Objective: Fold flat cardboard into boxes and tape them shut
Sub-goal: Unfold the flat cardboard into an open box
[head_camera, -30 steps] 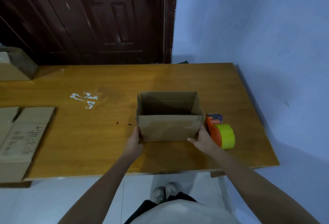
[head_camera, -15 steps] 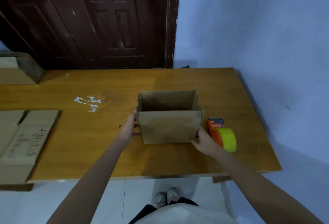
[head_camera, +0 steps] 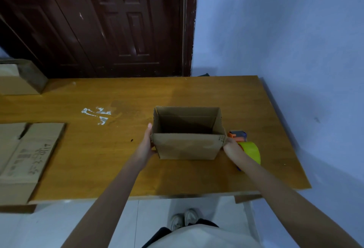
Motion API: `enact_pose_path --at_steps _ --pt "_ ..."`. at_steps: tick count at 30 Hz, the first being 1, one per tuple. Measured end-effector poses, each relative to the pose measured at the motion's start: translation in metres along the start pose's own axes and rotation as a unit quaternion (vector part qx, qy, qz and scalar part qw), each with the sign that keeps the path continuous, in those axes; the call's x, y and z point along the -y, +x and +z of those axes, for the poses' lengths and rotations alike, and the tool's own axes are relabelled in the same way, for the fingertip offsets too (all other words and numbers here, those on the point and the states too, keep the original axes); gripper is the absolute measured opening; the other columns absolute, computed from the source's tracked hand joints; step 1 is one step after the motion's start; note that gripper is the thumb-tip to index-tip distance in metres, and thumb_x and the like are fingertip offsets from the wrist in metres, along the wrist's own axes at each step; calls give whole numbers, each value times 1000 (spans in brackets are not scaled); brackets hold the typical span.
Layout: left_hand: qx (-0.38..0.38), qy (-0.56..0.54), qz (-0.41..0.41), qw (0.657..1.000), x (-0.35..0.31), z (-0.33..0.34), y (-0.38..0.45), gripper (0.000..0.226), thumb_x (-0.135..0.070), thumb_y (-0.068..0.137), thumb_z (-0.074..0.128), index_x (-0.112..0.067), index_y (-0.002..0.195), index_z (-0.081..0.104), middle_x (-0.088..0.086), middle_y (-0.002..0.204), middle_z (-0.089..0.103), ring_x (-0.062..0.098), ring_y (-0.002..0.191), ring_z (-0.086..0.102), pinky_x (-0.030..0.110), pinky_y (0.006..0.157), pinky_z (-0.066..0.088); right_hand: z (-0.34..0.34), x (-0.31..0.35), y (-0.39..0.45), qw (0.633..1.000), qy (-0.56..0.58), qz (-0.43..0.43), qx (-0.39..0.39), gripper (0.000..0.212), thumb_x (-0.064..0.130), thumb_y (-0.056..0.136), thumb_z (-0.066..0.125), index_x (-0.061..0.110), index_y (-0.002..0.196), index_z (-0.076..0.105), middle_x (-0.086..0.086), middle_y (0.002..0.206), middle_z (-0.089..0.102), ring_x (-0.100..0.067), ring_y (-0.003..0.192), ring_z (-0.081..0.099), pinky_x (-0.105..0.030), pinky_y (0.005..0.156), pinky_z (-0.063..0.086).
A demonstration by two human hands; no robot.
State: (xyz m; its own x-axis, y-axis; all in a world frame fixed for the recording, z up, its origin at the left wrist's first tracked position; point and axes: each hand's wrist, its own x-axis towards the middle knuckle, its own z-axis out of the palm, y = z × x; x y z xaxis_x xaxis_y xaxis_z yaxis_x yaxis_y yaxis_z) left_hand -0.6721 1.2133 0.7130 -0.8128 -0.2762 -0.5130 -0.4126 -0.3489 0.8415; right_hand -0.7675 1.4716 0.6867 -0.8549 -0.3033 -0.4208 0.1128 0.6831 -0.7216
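Observation:
An open-topped brown cardboard box stands upright on the wooden table, its top flaps raised and its inside dark. My left hand presses flat against the box's left wall, fingers straight and pointing away from me. On the other side, my right hand holds the right front corner near the top edge, fingertips curled on the cardboard. An orange tape dispenser with a yellow-green roll lies just right of the box, partly hidden behind my right hand.
Flat printed cardboard lies at the table's left, hanging over the near edge. Another cardboard box sits at the far left back. White residue marks the tabletop. A dark door stands behind; a blue wall runs along the right.
My left hand slid from the box's lower front corner up onto its left wall. My right hand rose to the right front corner. The box stayed in place beside the tape dispenser.

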Motion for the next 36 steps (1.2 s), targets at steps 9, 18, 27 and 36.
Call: enact_pose_path --at_steps 9,18,27,36 --pt "-13 46 64 997 -10 3 -2 60 -52 93 46 -34 146 26 -1 144 38 24 129 41 52 102 40 -30 32 0 965 237 85 -71 46 40 100 35 17 139 43 -6 134 50 -23 118 50 -40 101 41" --pt "-31 230 144 962 -46 12 -5 45 -35 91 59 -14 128 46 -3 122 52 18 112 54 27 76 51 -42 45 -6 988 147 43 -18 60 46 97 43 12 145 34 -6 139 45 -24 121 49 -36 85 53" --pt "8 238 119 964 -44 27 -16 62 -24 97 51 -31 149 18 -2 146 32 16 124 40 29 92 37 -46 46 -8 993 105 22 52 41 27 95 53 13 133 46 0 112 59 -13 100 59 -32 83 55" --pt "-18 181 98 978 -42 25 -13 49 -37 99 44 -25 145 36 -5 143 41 18 130 41 34 100 39 -51 41 1 962 254 102 24 61 54 96 34 17 145 34 -7 144 40 -29 130 42 -39 89 51"
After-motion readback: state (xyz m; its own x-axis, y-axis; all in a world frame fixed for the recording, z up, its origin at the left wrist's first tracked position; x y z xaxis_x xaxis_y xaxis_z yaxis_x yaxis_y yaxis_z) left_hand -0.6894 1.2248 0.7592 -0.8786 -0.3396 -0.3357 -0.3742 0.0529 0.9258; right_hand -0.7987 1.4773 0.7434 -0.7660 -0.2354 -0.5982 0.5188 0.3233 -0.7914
